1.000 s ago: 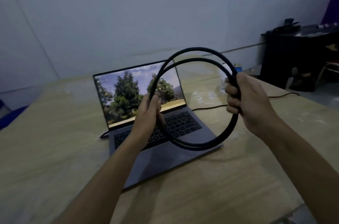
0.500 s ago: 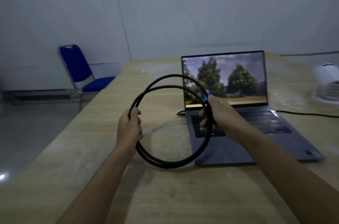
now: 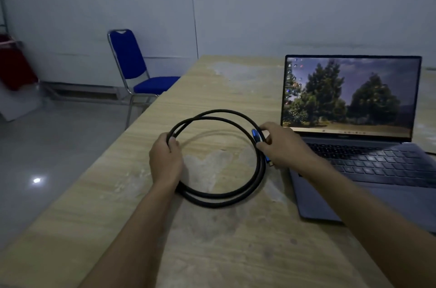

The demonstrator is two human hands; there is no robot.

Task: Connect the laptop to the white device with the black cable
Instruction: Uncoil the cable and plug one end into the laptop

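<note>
A black cable is coiled in a double loop just above the wooden table, left of the laptop. My left hand grips the loop's left side. My right hand holds the right side, fingers around a blue connector at the cable's end. The grey laptop stands open at the right, its screen lit with a picture of trees. The white device is out of view.
The wooden table runs from the near edge to the far wall. A blue chair stands on the floor beyond the table's left edge. A red object leans at the far left.
The coiled cable and both hands have gone from in front of the laptop to its left and lower toward the table. My view has swung left, and the white device has left the frame.
</note>
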